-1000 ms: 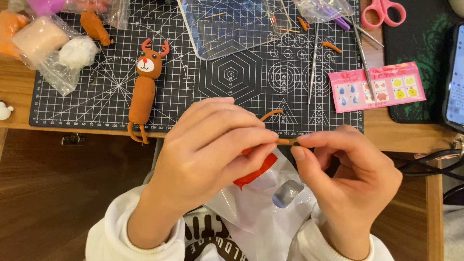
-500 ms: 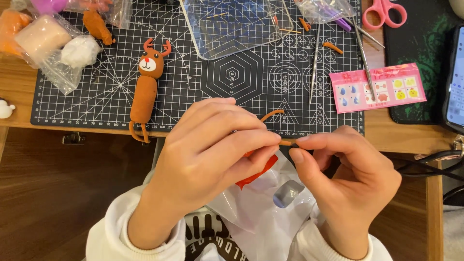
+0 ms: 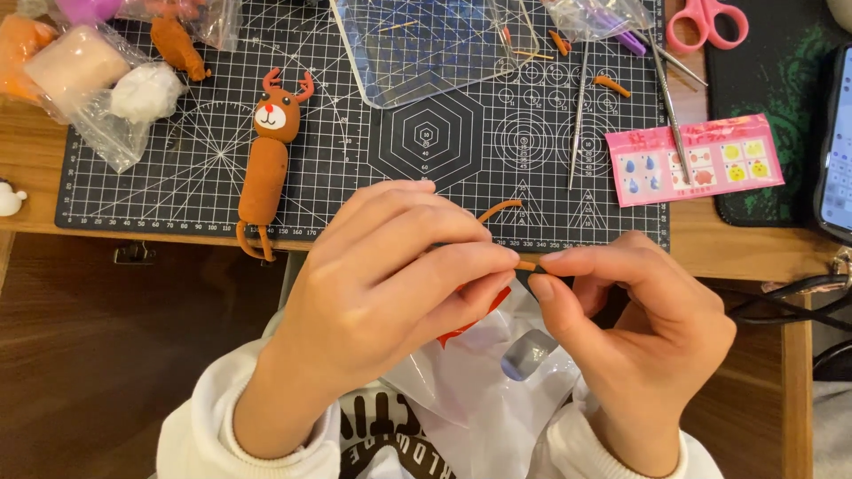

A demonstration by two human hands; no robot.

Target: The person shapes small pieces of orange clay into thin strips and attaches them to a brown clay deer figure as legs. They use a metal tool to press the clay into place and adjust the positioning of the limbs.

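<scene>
While both of my hands met just below the near edge of the cutting mat [image 3: 115,191], this is how things stood.

Clay piece: a thin brown strip [image 3: 527,265] sat between my two hands, only a short bit of it showing at the fingertips; a curl of the same brown [image 3: 499,209] arched up behind my left fingers, over the mat's near edge.

Left hand: my left hand [image 3: 390,284] was curled, thumb and fingers pinched on one end of the strip, knuckles up and wrist angled in from the lower left.

Right hand: my right hand [image 3: 639,328] closed thumb against forefinger on the other end of the strip, the other fingers folded under, wrist coming in from the lower right.

Tips: the fingertips of both hands nearly touched around the strip.

Below the hands: a clear plastic bag [image 3: 497,390] lay on my lap, under both hands.

Reindeer figure: a brown clay reindeer [image 3: 266,164] lay on the mat, well to the left of my left hand.

Tools: metal sculpting tools [image 3: 579,115] rested on the mat beyond my hands, with a pink card [image 3: 701,160] to their right.
</scene>
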